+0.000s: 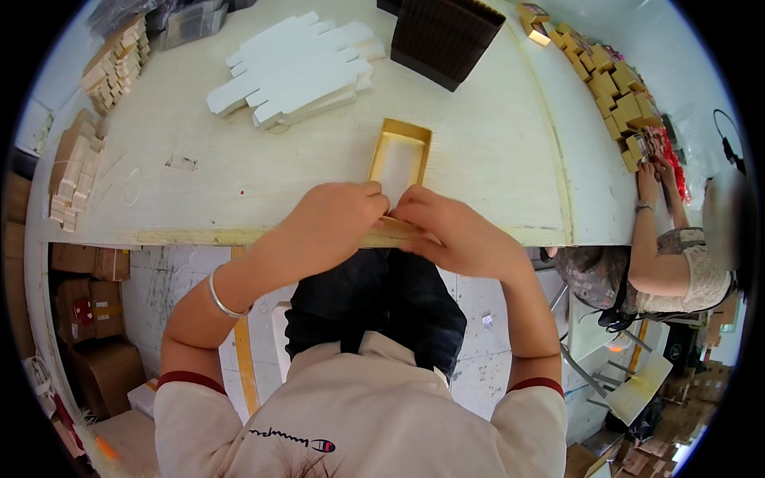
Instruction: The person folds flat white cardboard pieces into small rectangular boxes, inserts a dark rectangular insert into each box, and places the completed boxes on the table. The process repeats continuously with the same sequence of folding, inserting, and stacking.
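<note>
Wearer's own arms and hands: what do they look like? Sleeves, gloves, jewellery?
Short cream sleeves edged with dark red trim; forearms uncovered below. No gloves on the left hand or the right hand. A plain, silver-coloured bangle circles the left forearm; the right forearm has none. No cables on either arm.

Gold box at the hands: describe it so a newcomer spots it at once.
On the white table, go to the near edge, where the left hand and right hand are. Both touch an open, pale-bottomed rectangular gold box, lying apart from the gold boxes heaped at upper right.
</note>
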A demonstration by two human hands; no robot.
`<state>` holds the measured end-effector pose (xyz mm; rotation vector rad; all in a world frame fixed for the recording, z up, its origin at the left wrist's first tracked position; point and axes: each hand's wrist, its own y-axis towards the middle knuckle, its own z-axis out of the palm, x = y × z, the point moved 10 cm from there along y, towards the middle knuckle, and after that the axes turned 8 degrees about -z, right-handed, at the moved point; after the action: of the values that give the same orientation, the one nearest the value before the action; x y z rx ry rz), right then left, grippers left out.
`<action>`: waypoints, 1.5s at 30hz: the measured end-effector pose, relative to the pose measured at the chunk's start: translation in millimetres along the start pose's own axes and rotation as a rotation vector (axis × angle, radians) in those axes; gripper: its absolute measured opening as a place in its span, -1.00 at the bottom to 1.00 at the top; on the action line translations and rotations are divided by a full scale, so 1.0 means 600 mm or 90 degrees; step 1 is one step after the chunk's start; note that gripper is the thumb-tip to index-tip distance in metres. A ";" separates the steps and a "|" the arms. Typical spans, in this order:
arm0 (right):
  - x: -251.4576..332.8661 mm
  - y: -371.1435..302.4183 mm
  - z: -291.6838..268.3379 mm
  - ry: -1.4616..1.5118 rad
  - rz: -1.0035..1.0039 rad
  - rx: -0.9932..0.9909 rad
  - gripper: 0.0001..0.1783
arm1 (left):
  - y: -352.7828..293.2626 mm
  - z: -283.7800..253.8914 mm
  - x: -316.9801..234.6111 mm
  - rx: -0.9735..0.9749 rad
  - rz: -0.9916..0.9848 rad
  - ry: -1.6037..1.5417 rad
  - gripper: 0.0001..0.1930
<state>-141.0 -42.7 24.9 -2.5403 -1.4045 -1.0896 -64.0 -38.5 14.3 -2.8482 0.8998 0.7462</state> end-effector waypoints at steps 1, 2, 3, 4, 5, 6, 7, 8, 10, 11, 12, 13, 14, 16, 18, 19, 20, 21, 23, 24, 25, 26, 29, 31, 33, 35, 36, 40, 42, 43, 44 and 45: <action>0.010 -0.003 -0.008 0.051 -0.037 -0.018 -0.79 | 0.002 -0.004 0.001 0.026 0.003 0.004 -0.87; 0.012 -0.004 -0.013 0.007 -0.045 -0.042 -0.81 | 0.003 -0.011 0.003 0.052 0.005 0.009 -0.84; 0.012 -0.009 -0.014 -0.041 -0.049 -0.068 -0.83 | 0.007 -0.010 -0.001 0.078 0.013 0.012 -0.81; 0.011 -0.011 -0.015 -0.091 -0.057 -0.094 -0.85 | 0.009 -0.029 -0.012 -0.002 0.032 0.019 -0.79; 0.014 -0.016 -0.014 -0.105 -0.048 -0.146 -0.83 | 0.002 -0.042 -0.027 -0.081 0.052 0.025 -0.77; 0.012 -0.016 -0.010 -0.064 -0.034 -0.178 -0.79 | -0.007 -0.057 -0.039 -0.161 0.069 0.033 -0.75; 0.004 -0.014 -0.002 0.085 0.028 -0.167 -0.75 | -0.008 -0.048 -0.024 -0.142 0.019 -0.012 -0.70; -0.001 -0.011 0.003 0.235 0.091 -0.154 -0.71 | -0.010 -0.036 -0.005 -0.123 -0.030 -0.058 -0.65; 0.019 -0.005 -0.062 0.112 0.057 -0.241 -0.64 | -0.013 -0.027 0.031 -0.096 -0.078 -0.140 -0.54; 0.023 -0.006 -0.094 0.052 0.039 -0.283 -0.61 | -0.017 -0.030 0.044 -0.091 -0.077 -0.174 -0.47; 0.025 -0.006 -0.154 -0.146 -0.010 -0.372 -0.62 | -0.019 -0.026 0.048 -0.078 -0.072 -0.216 -0.39; 0.023 0.003 -0.212 -0.261 -0.060 -0.461 -0.65 | -0.017 -0.030 0.044 -0.106 -0.059 -0.195 -0.34; 0.001 0.019 -0.259 -0.309 -0.059 -0.506 -0.69 | -0.016 -0.033 0.042 -0.135 -0.049 -0.173 -0.28; -0.036 0.071 -0.311 -0.458 -0.103 -0.465 -0.77 | -0.014 -0.040 0.042 -0.180 -0.043 -0.133 -0.21; -0.077 0.124 -0.328 -0.499 -0.063 -0.336 -0.82 | -0.015 -0.042 0.045 -0.207 -0.053 -0.104 -0.18; -0.108 0.150 -0.323 -0.496 -0.002 -0.243 -0.84 | -0.016 -0.038 0.050 -0.190 -0.064 -0.113 -0.18; -0.137 0.166 -0.314 -0.493 0.060 -0.150 -0.84 | -0.016 -0.034 0.054 -0.173 -0.072 -0.122 -0.18; -0.145 0.177 -0.315 -0.443 0.073 -0.148 -0.85 | -0.015 -0.030 0.058 -0.157 -0.083 -0.131 -0.19; -0.156 0.186 -0.317 -0.465 0.126 -0.122 -0.85 | -0.015 -0.032 0.059 -0.166 -0.084 -0.135 -0.20; -0.159 0.187 -0.316 -0.474 0.155 -0.108 -0.86 | -0.017 -0.032 0.058 -0.167 -0.085 -0.137 -0.21; -0.159 0.188 -0.319 -0.458 0.165 -0.116 -0.85 | -0.018 -0.032 0.059 -0.170 -0.084 -0.130 -0.21; -0.159 0.188 -0.322 -0.442 0.176 -0.124 -0.84 | -0.018 -0.032 0.059 -0.173 -0.083 -0.123 -0.21; -0.146 0.178 -0.331 -0.343 0.210 -0.184 -0.79 | -0.024 -0.033 0.061 -0.184 -0.081 -0.112 -0.21; -0.149 0.164 -0.351 -0.266 0.209 -0.250 -0.76 | -0.020 -0.033 0.057 -0.191 -0.070 -0.110 -0.20; -0.173 0.153 -0.376 -0.180 0.175 -0.325 -0.74 | -0.018 -0.031 0.055 -0.194 -0.064 -0.106 -0.19; -0.144 0.133 -0.420 -0.208 0.057 -0.478 -0.75 | -0.015 -0.029 0.053 -0.185 -0.061 -0.111 -0.17; -0.126 0.120 -0.434 -0.221 -0.003 -0.552 -0.76 | -0.013 -0.026 0.054 -0.179 -0.061 -0.114 -0.15; -0.049 0.102 -0.381 0.030 0.000 -0.455 -0.79 | -0.030 -0.044 0.065 -0.244 -0.062 -0.175 -0.04; -0.056 0.075 -0.310 0.173 0.127 -0.383 -0.82 | -0.044 -0.066 0.062 -0.330 -0.044 -0.213 0.01; -0.061 0.069 -0.266 0.208 0.190 -0.290 -0.82 | -0.054 -0.083 0.047 -0.377 -0.017 -0.147 0.01; -0.073 0.064 -0.222 0.243 0.250 -0.195 -0.82 | -0.057 -0.091 0.033 -0.376 -0.005 -0.107 0.01; -0.084 0.058 -0.188 0.279 0.277 -0.126 -0.80 | -0.059 -0.102 0.015 -0.374 0.010 -0.070 0.00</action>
<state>-194.8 -139.6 89.6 -2.3465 -0.6341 -1.6110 -11.8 -26.1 60.8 -3.2347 0.7918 1.3498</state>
